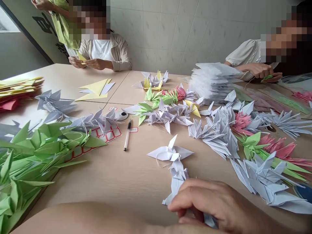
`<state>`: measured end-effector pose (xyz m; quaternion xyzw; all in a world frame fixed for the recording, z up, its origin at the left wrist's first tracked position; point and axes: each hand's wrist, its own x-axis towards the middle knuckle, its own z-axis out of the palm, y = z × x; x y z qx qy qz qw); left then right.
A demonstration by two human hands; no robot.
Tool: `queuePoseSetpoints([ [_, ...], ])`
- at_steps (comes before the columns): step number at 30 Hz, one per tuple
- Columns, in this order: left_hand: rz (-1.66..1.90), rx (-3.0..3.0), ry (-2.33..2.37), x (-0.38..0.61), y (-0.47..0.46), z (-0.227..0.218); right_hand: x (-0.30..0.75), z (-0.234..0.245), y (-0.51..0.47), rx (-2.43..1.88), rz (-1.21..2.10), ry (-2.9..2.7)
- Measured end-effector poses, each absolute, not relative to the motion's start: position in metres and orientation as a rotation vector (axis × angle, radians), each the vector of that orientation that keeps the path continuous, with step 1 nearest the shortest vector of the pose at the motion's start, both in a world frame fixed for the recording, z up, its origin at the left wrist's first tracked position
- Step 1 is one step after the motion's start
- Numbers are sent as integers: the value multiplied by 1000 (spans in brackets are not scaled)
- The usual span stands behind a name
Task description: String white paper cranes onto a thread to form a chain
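Observation:
At the lower right, my right hand (pixel 214 201) is closed, its fingers curled over the near end of a string of white paper cranes (pixel 179 175). The string runs away from me, and its far white paper crane (pixel 170 152) lies with wings spread and a thin thread beside it. My left hand (pixel 156 229) reaches across the bottom edge, mostly forearm and wrist. Its fingers are hidden under and behind my right hand. A bit of white paper (pixel 210 221) shows below my right palm.
Green paper cranes (pixel 46 146) are heaped at the left. White cranes (pixel 219 130) and pink ones (pixel 278 146) lie at the right. A pen (pixel 127 135) lies mid-table, with a plastic-wrapped stack (pixel 212 83) behind. A co-worker's hands (pixel 95 63) hold yellow paper; another person's hand (pixel 259 70) handles something green.

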<state>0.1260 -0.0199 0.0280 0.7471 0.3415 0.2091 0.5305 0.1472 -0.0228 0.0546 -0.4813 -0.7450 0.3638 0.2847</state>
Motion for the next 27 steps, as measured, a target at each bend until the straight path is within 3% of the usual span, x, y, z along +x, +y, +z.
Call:
queuePoseSetpoints([
  [4,529,1723,603,34,23,29,171,57,-13,-1349,1068,-1913],
  [8,533,1997,674,-11,99,49,199,31,2,-1655,580,-1818],
  [12,156,2211,896,-8,153,36,216,-1,20,-1858,394,-1832],
  [16,-132,2231,809,-4,159,16,221,-10,24,-1810,529,-1845],
  [22,-78,2214,804,1,146,11,219,-15,21,-1781,576,-1859],
  [27,-71,2096,823,-2,155,9,212,-5,13,-1686,374,-1805],
])
